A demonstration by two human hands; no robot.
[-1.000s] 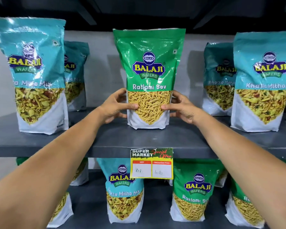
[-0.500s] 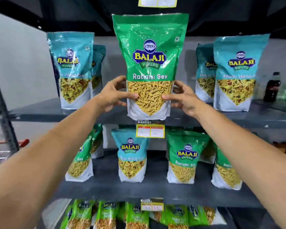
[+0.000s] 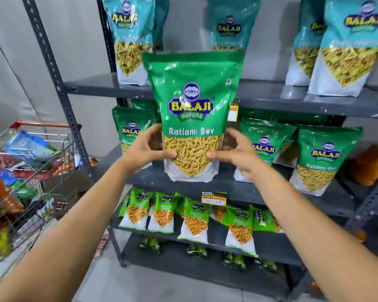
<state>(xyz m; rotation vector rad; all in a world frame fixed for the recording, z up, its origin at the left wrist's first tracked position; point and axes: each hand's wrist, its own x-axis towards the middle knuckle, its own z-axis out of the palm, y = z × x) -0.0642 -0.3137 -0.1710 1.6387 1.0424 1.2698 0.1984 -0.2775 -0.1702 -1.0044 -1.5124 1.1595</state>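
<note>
A large green Ratlami Sev snack pouch [image 3: 192,110] hangs upright in the air in front of a grey metal shelf rack [image 3: 271,99]. My left hand [image 3: 147,151] grips its lower left edge, thumb across the clear window. My right hand [image 3: 234,154] grips the lower right edge the same way. The pouch hides part of the two shelves behind it.
Teal pouches [image 3: 132,38] stand on the upper shelf, green Ratlami Sev pouches [image 3: 321,158] on the middle one, and small green packets [image 3: 194,221] lower down. A wire shopping cart [image 3: 26,171] full of goods stands at the left. Grey floor lies below.
Both hands have lifted the green pouch off the shelf and drawn it toward me. The view has pulled back and tilted down, so lower shelves and the cart now show.
</note>
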